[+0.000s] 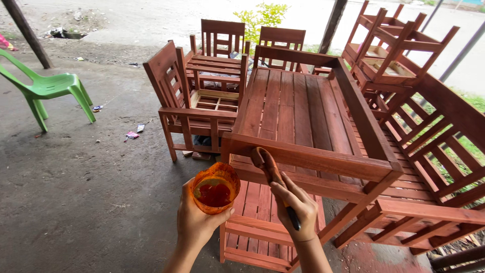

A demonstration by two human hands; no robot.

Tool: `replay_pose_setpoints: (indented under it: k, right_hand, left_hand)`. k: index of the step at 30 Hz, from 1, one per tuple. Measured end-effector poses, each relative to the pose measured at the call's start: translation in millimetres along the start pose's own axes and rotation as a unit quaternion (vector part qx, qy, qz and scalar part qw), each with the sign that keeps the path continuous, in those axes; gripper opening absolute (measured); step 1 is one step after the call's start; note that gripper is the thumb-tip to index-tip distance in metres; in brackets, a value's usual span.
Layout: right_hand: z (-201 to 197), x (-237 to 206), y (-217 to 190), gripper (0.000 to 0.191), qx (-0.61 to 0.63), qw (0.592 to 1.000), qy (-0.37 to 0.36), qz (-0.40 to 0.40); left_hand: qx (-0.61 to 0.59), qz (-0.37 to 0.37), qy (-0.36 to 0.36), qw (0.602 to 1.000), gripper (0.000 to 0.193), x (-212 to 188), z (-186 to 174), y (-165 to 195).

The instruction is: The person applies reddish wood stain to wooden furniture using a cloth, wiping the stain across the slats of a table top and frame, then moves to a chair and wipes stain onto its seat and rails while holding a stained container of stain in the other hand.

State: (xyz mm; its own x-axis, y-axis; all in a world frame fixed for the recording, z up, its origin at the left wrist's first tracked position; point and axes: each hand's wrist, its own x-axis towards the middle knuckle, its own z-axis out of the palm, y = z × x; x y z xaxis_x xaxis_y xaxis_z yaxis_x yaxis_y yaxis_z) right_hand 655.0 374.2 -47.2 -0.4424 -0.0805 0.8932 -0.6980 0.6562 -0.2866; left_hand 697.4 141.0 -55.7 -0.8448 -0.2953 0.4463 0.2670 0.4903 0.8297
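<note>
Head view. The left hand (194,222), at 6 o'clock, has its fingers wrapped around an orange-stained cup (214,188) holding dark red stain. Just beside it, at 5 o'clock, the right hand (298,205) has its fingers clamped on the dark handle of a stain-soaked brush (267,164); the brush head touches the front rail of a reddish wooden bench (298,114) stacked on another slatted piece. Stained wooden chairs (202,96) stand at 11 to 12 o'clock, more stacked furniture (389,55) at 2 o'clock. A green plastic chair (48,88) stands well apart at 10 o'clock on the concrete floor (91,192).
</note>
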Motion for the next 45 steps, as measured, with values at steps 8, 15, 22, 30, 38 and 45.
replay_pose_setpoints:
  k: [8,15,22,30,38,45]
  right_hand:
    - [-58.8,-12.6,31.9,0.027,-0.039,0.999,0.021,0.027]
    - [-113.1,-20.3,61.6,0.025,-0.052,0.996,0.038,0.062]
    - [-151.2,-38.6,95.6,0.023,-0.039,0.99,0.086,0.103]
    - [-176.3,-59.8,126.3,0.026,0.034,0.958,0.124,0.255]
    - [-228.3,-63.4,138.8,0.023,0.045,0.932,0.187,0.306]
    - [-279.0,-49.5,102.7,0.028,0.028,0.946,0.072,0.316]
  left_hand:
    - [-0.029,-0.002,-0.018,0.999,0.09,-11.1,29.6,17.0]
    - [-0.056,0.032,-0.018,0.998,0.087,-22.4,57.5,39.1]
    - [-0.056,-0.001,-0.045,0.997,0.087,-38.9,87.1,63.6]
    - [-0.106,0.023,-0.083,0.991,0.091,-48.6,118.1,85.7]
    - [-0.083,0.029,-0.116,0.989,0.097,-59.4,144.6,95.7]
    - [-0.075,0.021,-0.163,0.984,0.103,-69.5,168.3,100.6]
